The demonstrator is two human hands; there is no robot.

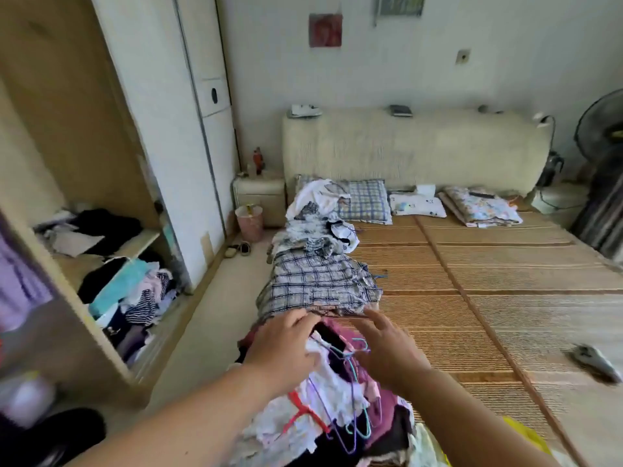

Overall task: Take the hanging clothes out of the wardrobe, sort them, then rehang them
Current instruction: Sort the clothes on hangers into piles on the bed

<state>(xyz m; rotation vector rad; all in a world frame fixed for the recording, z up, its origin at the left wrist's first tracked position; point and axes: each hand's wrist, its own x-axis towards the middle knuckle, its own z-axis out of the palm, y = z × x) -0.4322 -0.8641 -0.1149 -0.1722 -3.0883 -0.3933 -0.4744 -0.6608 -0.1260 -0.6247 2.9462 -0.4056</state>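
A heap of clothes on hangers [340, 409] lies at the near left edge of the bed, with purple, teal and red hangers sticking out. My left hand [283, 345] rests on top of the heap, fingers spread over a dark garment. My right hand [384, 352] hovers just right of it, fingers relaxed, over the hanger hooks. Beyond the heap a plaid shirt [320, 284] lies flat, then patterned and white garments [320, 214] further up the bed. The open wardrobe [101, 183] stands at left with folded clothes on its shelves.
A woven mat [488, 281] covers the bed, with pillows [367, 200] by the headboard. A remote-like object [596, 362] lies at the right. A pink bin [250, 222], slippers and a nightstand stand between wardrobe and bed. A fan is at far right.
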